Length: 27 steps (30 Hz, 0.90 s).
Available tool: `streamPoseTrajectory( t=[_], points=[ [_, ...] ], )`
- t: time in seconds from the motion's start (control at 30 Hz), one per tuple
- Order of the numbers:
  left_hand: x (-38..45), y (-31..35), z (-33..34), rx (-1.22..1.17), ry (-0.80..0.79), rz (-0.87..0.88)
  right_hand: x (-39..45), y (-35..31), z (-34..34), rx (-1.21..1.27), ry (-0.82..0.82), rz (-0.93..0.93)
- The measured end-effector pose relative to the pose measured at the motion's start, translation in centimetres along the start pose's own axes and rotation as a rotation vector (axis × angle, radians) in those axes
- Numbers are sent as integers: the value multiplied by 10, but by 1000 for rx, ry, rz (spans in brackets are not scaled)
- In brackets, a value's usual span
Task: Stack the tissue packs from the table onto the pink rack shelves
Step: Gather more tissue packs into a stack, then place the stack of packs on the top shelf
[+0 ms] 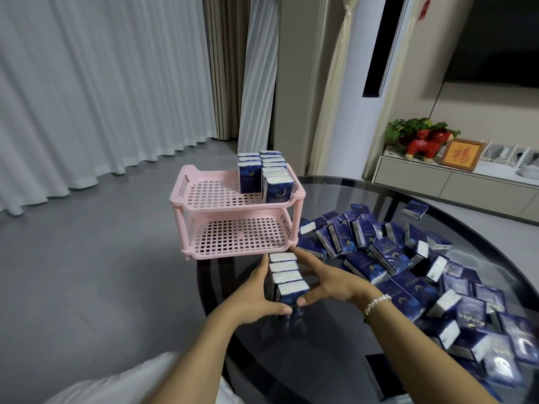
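A pink two-shelf rack (186, 185) stands at the left edge of the round dark glass table (335, 360). Two rows of blue tissue packs (272, 174) stand on the right part of its top shelf; the lower shelf is bare. In front of the rack, a row of several upright tissue packs (287, 277) is squeezed between my hands. My left hand (253, 295) presses its left side, thumb curled round the near end. My right hand (323, 279) presses the right side, fingers reaching to the far end. A loose pile of tissue packs (408, 272) covers the table's right half.
Grey floor and white curtains (87, 97) lie to the left beyond the table edge. A low white cabinet (437, 179) with a red figurine and a framed picture stands at the back right, under a dark screen. A bead bracelet sits on my right wrist.
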<state>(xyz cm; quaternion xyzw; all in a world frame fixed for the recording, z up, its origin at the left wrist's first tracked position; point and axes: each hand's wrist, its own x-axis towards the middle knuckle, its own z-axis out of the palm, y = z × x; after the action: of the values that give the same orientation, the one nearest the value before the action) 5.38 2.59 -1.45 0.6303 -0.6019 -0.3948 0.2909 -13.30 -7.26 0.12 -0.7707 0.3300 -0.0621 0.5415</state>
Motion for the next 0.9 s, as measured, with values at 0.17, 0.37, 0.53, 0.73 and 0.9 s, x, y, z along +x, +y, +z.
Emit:
streamPoseTrajectory(
  t=[0.17, 0.37, 0.53, 0.73, 0.9],
  points=[
    [4, 0, -1, -23, 70, 43, 5, -5, -1, -50, 86, 7],
    [-4, 13, -31, -88, 24, 73, 4, -39, -11, -61, 120, -89],
    [-12, 36, -75, -25, -20, 140, 6, -92, -20, -131, 133, -159],
    [-13, 60, -123, 51, 53, 182, 15, -144, -33, -193, 187, -221],
    [1, 74, -157, -39, 94, 244, 39, -173, -47, -260, 260, -244]
  ],
)
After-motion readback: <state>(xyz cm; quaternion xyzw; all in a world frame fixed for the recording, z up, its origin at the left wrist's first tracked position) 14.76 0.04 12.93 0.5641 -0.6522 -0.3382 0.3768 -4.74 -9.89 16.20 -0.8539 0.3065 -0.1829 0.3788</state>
